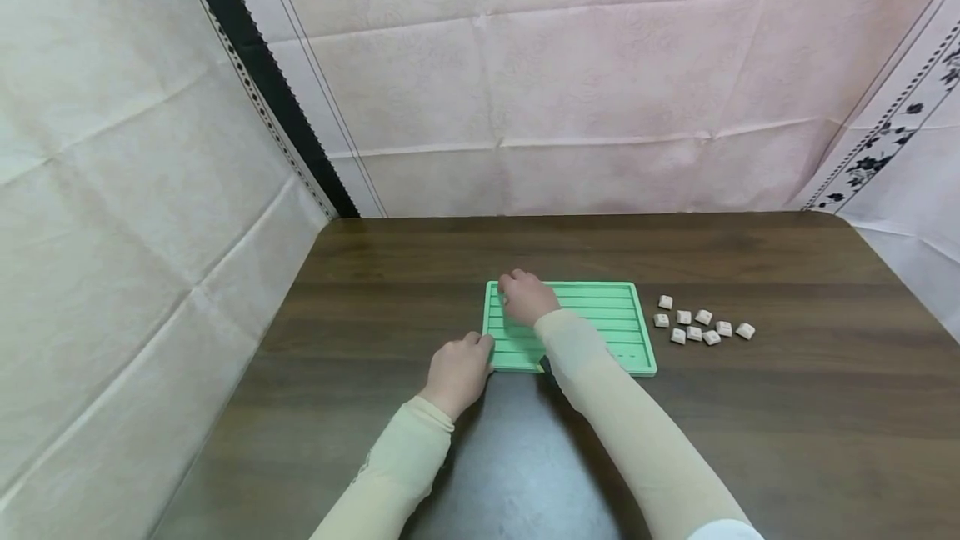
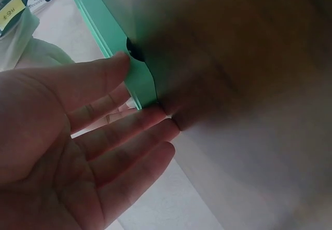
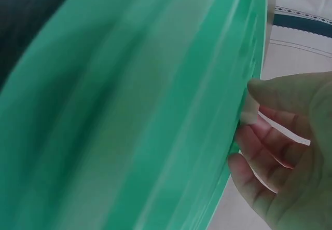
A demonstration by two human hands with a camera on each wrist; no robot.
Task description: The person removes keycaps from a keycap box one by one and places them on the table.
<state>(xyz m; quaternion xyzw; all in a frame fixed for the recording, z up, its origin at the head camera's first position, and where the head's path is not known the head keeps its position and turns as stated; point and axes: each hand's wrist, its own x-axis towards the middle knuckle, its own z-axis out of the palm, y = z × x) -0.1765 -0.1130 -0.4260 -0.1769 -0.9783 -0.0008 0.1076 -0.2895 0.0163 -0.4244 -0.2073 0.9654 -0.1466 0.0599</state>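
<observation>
A green ridged tray [image 1: 600, 315] lies on the table. My left hand [image 1: 459, 369] holds its near left corner, with the thumb on the tray's side in the left wrist view and the other fingers about the corner. Over the tray's far left corner, my right hand [image 1: 528, 298] pinches a small white block [image 3: 249, 110] between thumb and fingertips, low at a groove by the rim. In the head view that hand hides this block. Several similar white blocks [image 1: 683, 317] lie loose to the right of the tray, with faint marks on some.
The brown wooden table [image 1: 405, 273] ends at a pale cloth backdrop [image 1: 600, 107]. Another cloth [image 1: 135, 232] hangs on the left side. A dark strap with a yellow label [image 2: 11, 14] shows at the right wrist.
</observation>
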